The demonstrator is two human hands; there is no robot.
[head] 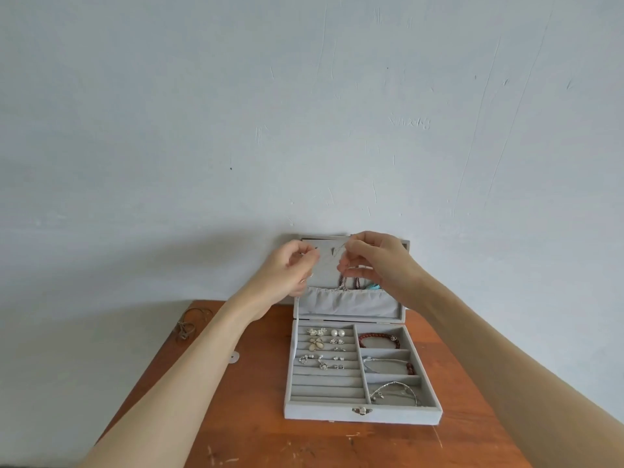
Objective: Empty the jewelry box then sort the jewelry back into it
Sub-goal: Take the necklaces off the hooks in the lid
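Hands (297,268) (374,261) raised, each pinch grip closed on thin necklace chain (326,261)

A brown cord (189,324) lies on the wooden table (256,417) beside a pale wall (304,113).

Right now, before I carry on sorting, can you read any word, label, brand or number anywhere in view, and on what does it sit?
No text can be read.
Wall: a faint scrawl of marks, too blurred to read.
Jewelry box: plain grey, no label or brand showing; its clasp bears nothing legible.
Table: only scratches; a small pale disc with no visible print.
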